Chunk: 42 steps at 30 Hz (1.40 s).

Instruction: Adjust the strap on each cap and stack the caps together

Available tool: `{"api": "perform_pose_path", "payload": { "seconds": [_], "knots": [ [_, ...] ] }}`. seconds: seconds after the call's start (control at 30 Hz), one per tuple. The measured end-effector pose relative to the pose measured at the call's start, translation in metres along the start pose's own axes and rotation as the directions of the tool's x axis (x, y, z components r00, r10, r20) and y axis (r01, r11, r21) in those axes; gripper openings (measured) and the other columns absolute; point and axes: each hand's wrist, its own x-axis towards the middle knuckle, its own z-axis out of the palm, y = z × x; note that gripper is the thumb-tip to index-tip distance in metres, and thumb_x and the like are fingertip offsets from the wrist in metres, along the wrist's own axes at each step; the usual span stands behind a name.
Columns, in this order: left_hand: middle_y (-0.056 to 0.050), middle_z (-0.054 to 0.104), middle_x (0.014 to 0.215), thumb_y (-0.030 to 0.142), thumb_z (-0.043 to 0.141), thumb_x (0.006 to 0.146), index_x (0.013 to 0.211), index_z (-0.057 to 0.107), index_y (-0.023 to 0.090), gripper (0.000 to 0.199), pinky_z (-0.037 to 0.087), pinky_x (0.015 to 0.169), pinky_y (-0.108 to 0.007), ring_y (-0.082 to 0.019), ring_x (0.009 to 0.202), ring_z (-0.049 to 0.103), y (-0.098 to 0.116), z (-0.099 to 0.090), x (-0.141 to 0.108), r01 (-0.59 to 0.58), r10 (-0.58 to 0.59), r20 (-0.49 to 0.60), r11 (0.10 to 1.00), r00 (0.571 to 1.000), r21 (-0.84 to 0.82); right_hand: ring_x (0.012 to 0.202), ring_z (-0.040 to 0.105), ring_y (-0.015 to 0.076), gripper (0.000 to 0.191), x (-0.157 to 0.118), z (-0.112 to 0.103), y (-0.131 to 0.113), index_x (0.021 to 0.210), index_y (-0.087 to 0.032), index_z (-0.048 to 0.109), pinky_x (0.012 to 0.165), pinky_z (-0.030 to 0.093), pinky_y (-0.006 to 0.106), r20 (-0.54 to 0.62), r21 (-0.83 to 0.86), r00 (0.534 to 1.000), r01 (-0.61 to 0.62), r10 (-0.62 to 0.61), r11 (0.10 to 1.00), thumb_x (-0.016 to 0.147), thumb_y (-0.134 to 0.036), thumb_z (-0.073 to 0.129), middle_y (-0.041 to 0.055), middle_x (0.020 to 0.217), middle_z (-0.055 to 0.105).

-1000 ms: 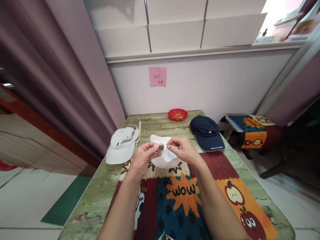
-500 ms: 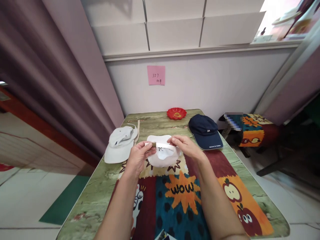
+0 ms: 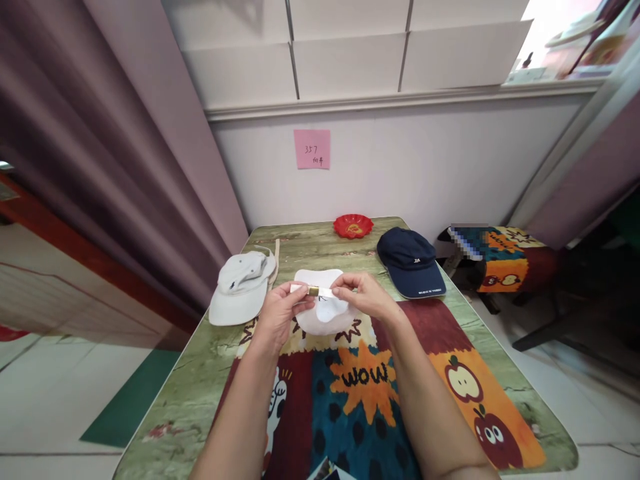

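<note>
A white cap (image 3: 333, 321) rests on the patterned cloth with its back strap (image 3: 326, 292) toward me. A gold-coloured buckle (image 3: 313, 291) sits on that strap, and part of a dark letter shows behind it. My left hand (image 3: 287, 303) pinches the strap's left end beside the buckle. Fingers of my right hand (image 3: 357, 293) are closed on the strap just right of the buckle. To the left lies a pale cap (image 3: 240, 287) with a small dark emblem, its strap hanging loose. A navy cap (image 3: 411, 263) lies to the right, brim toward me.
A red scalloped dish (image 3: 353, 227) stands at the back of the green wood-patterned table (image 3: 175, 400). The printed cloth (image 3: 350, 413) covers its middle. A pink note (image 3: 313, 149) is on the wall. A cloth-covered stool (image 3: 505, 260) stands to the right, a curtain (image 3: 165, 133) to the left.
My right hand has moved left along the strap, closer to the buckle. The buckle now lies slightly farther right and shows gold. My left hand stays in nearly the same place.
</note>
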Motion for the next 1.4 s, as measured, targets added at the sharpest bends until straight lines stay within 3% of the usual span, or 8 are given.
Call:
{"api": "perform_pose_path", "payload": {
  "seconds": [0.27,0.43,0.53,0.63,0.7,0.87,1.17,1.4],
  "knots": [
    [-0.002,0.069,0.072,0.033,0.088,0.059,0.076,0.069,0.012,0.033,0.057,0.069,-0.029,-0.015,0.064,0.066,-0.003,0.004,-0.001,-0.013,0.01,0.051,0.998,0.999,0.057,0.065,0.052,0.0122,0.029,0.003,0.016,-0.005,0.082,-0.016,0.076,0.058,0.033,0.022,-0.013,-0.075,1.0,-0.019,0.018,0.997,0.081,-0.044,0.068,0.0002,0.068,0.065],
    [-0.001,0.067,0.067,0.033,0.084,0.064,0.077,0.069,0.014,0.028,0.051,0.062,-0.025,-0.013,0.06,0.062,-0.001,0.003,-0.001,-0.103,0.077,0.108,0.959,0.991,0.266,0.063,0.053,0.0125,0.026,0.003,0.021,-0.011,0.078,-0.019,0.076,0.059,0.031,0.024,-0.081,-0.193,0.995,-0.068,0.053,0.979,0.081,-0.044,0.068,-0.0008,0.064,0.065],
    [-0.002,0.066,0.07,0.032,0.08,0.068,0.082,0.072,0.016,0.022,0.042,0.054,-0.022,-0.014,0.06,0.057,0.012,0.002,0.004,-0.245,0.185,0.171,0.841,0.968,0.482,0.065,0.056,0.0134,0.025,0.003,0.021,-0.01,0.079,-0.019,0.076,0.06,0.033,0.023,-0.095,-0.189,0.994,-0.068,0.051,0.98,0.081,-0.043,0.068,-0.0003,0.067,0.067],
    [-0.006,0.071,0.102,0.03,0.08,0.068,0.1,0.075,0.022,0.033,0.046,0.068,-0.024,-0.021,0.089,0.063,0.031,0.0,0.016,-0.444,0.319,0.309,0.664,0.896,0.602,0.066,0.057,0.0142,0.026,0.004,0.021,-0.008,0.078,-0.019,0.076,0.06,0.034,0.023,-0.097,-0.165,0.995,-0.047,0.031,0.985,0.082,-0.043,0.066,0.0008,0.069,0.068],
    [-0.007,0.071,0.113,0.032,0.079,0.069,0.102,0.077,0.024,0.034,0.047,0.078,-0.025,-0.025,0.103,0.062,0.041,-0.001,0.026,-0.499,0.23,0.466,0.615,0.854,0.61,0.067,0.057,0.0148,0.029,0.004,0.022,-0.007,0.079,-0.019,0.076,0.059,0.034,0.023,-0.098,-0.156,0.995,-0.035,0.019,0.987,0.082,-0.046,0.066,0.0014,0.07,0.068],
    [-0.005,0.073,0.084,0.041,0.072,0.076,0.085,0.078,0.02,0.024,0.046,0.066,-0.025,-0.021,0.077,0.062,0.049,-0.002,0.04,-0.412,-0.127,0.614,0.636,0.779,0.653,0.066,0.056,0.0147,0.026,0.002,0.02,-0.01,0.083,-0.019,0.077,0.058,0.033,0.023,-0.083,-0.165,0.996,-0.043,0.03,0.985,0.082,-0.041,0.064,0.0014,0.072,0.069],
    [-0.001,0.063,0.063,0.037,0.076,0.072,0.066,0.073,0.017,0.021,0.038,0.056,-0.021,-0.014,0.061,0.052,0.046,0.004,0.041,-0.396,-0.064,0.599,0.693,0.798,0.602,0.064,0.054,0.0144,0.02,0.002,0.021,-0.016,0.075,-0.02,0.074,0.058,0.032,0.023,-0.151,-0.207,0.988,-0.052,0.021,0.977,0.081,-0.036,0.064,-0.0011,0.064,0.063],
    [-0.002,0.061,0.066,0.036,0.079,0.072,0.072,0.072,0.017,0.02,0.04,0.055,-0.021,-0.012,0.059,0.051,0.055,-0.01,0.041,-0.212,-0.017,0.501,0.893,0.865,0.396,0.084,0.061,0.0179,0.035,-0.003,-0.011,-0.005,0.101,-0.018,0.072,0.069,0.042,0.024,-0.056,0.025,0.997,0.045,-0.044,0.999,0.084,-0.047,0.065,0.0041,0.094,0.071]
  ]
}}
